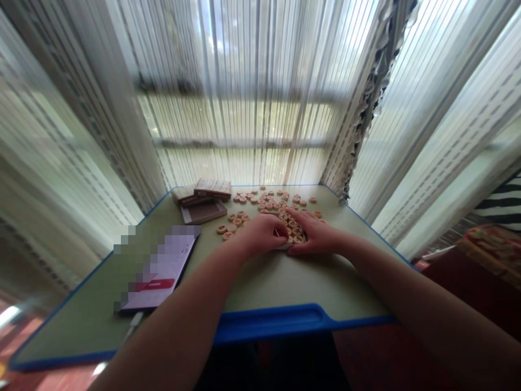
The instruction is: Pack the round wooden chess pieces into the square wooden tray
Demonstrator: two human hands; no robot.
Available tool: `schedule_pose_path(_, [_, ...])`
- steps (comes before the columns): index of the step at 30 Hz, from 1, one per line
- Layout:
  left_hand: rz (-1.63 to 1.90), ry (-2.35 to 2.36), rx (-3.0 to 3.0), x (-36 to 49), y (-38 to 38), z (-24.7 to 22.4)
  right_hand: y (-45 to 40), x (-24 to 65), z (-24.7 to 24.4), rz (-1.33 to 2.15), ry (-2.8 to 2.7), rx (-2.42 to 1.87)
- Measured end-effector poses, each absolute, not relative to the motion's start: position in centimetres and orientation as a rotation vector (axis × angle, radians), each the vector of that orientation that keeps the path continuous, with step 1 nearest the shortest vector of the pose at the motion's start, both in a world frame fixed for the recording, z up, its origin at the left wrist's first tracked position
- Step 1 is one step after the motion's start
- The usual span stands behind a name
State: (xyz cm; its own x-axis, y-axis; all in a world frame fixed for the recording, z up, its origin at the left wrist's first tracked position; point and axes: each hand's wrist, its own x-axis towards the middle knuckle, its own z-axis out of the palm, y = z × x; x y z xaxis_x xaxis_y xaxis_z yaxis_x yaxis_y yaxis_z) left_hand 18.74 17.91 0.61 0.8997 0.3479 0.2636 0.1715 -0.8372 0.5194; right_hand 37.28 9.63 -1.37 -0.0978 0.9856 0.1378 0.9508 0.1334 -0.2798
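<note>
left hand (268, 234): curled at box (281, 248), grip hidden, cannot tell | right hand (319, 233): thumb, fingers apart, box's right | round pieces (293, 224): inside; loose pieces (277, 206): far

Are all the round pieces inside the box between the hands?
No, many round pieces lie scattered loose on the green tabletop.

I see a pale green bench (264, 282) with a blue rim (277, 321), tan pieces (237, 221) with dark and reddish marks, a lilac-white tablet (171, 260) with a red bar (160, 284), grey-striped whitish curtains (260, 54) and black-and-white striped cloth (502, 200).
</note>
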Motion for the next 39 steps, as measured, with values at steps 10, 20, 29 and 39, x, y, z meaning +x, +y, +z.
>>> schedule_pose_path(10, [0.763, 0.581, 2.683, 18.68, 18.21, 0.8, 9.74, 37.28, -1.37, 0.177, -2.131, -1.86])
schedule_pose_path(20, [0.576, 0.727, 2.857, 18.29, 17.9, 0.87, 9.5, 36.87, -0.85, 0.178, -2.145, -1.878])
schedule_pose_path(29, [0.467, 0.62, 2.849, 18.34, 17.84, 0.52, 9.49, 36.74, -0.75, 0.178, -2.137, -1.915])
schedule_pose_path(39, [0.468, 0.677, 2.843, 18.35, 17.74, 0.88, 9.45, 36.86, -0.92, 0.17, -2.136, -1.884])
